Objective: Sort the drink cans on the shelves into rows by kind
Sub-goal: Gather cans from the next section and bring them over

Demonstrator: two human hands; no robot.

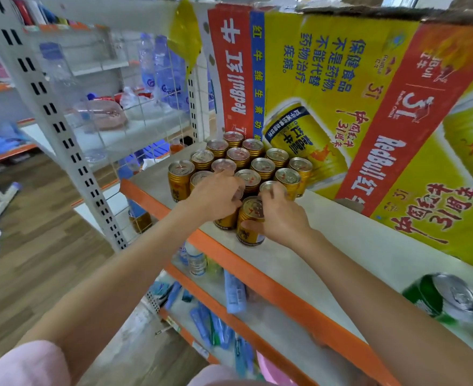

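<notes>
Hands (215, 195) (281, 215) on gold cans (250, 221)

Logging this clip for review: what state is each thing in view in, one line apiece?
Gold cans: upright, sealed, packed in rows on the shelf.
Front gold can: upright at the shelf edge, gripped by the right hand.
Left hand: fingers curled over a can beside it.
Green can: lying on its side, apart from the gold ones.
Red Bull carton: standing behind the cans, print upside down.
Shelf: bare to the right of the cans.

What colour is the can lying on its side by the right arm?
Green, with a silver top: the tipped metal can, in the head view.
</notes>
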